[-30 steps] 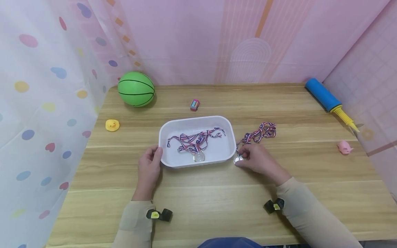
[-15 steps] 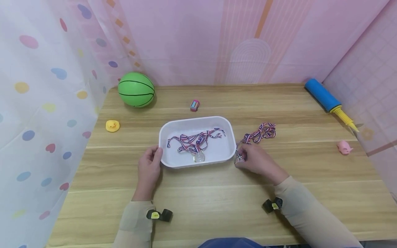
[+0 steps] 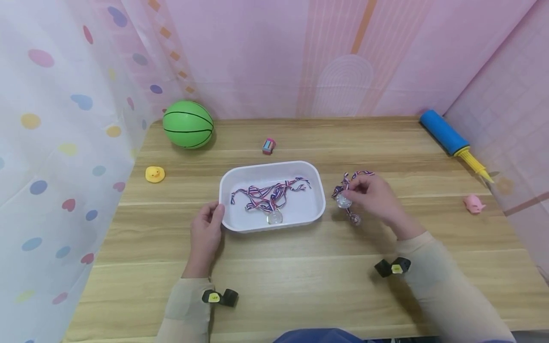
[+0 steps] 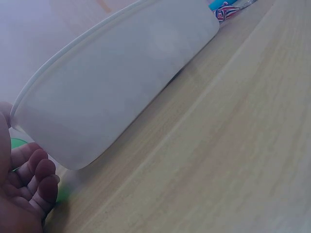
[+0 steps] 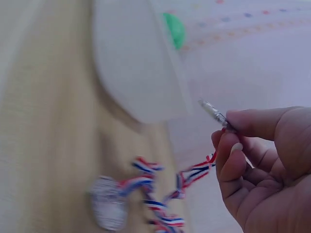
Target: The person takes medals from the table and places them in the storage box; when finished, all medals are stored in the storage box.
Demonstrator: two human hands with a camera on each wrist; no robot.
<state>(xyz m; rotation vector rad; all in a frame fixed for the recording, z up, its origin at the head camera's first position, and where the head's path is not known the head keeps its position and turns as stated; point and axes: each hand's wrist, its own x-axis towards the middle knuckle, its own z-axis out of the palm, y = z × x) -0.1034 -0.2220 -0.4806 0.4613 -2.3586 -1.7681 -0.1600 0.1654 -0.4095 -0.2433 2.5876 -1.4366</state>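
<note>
A white tray (image 3: 224,188) sits mid-table with a silver medal (image 3: 275,217) and its red-white-blue ribbon (image 3: 268,193) inside. My left hand (image 3: 216,212) grips the tray's front left corner, thumb on the rim; the left wrist view shows the left hand (image 4: 29,182) with curled fingers beside the tray wall (image 4: 112,87). Just right of the tray, my right hand (image 3: 349,193) pinches a second silver medal (image 3: 343,201) above the table, its striped ribbon (image 3: 345,180) trailing. In the right wrist view the right hand (image 5: 228,133) holds that medal's edge (image 5: 213,113), and another medal disc (image 5: 107,208) lies below.
A green ball (image 3: 188,124) and a yellow duck (image 3: 155,174) are at the far left by the dotted curtain. A small toy car (image 3: 269,146) lies behind the tray. A blue pump (image 3: 443,132) and a pink pig (image 3: 473,204) are at the right.
My right hand has lifted the medal from the table beside the tray's front right corner, up and away to the right, drawing the ribbon together. The left hand has not moved.
</note>
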